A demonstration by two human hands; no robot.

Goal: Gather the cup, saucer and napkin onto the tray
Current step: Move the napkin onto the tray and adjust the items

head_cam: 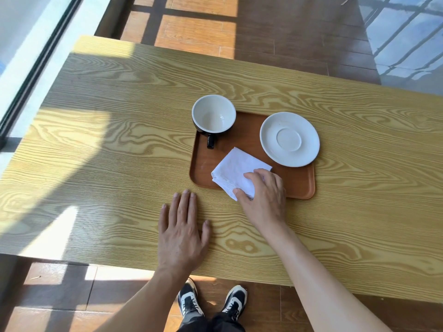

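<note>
Head view: the right hand (263, 195) pinches the napkin (236, 172) by its near corner, thumb beneath, fingers (254, 174) on top. Lower it flat onto the tray (299, 185) before releasing. Beyond the fingers stand the cup (213, 113) and saucer (289, 139). The left hand (182, 233) lies flat, fingers extended, on the table (107, 140).

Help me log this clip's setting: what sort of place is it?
Probably a café or similar seating area, though a home is possible. A brown serving tray with a cup, saucer and napkin sits on a wood-grain table beside a large sunlit window, over wood-plank flooring.
</note>
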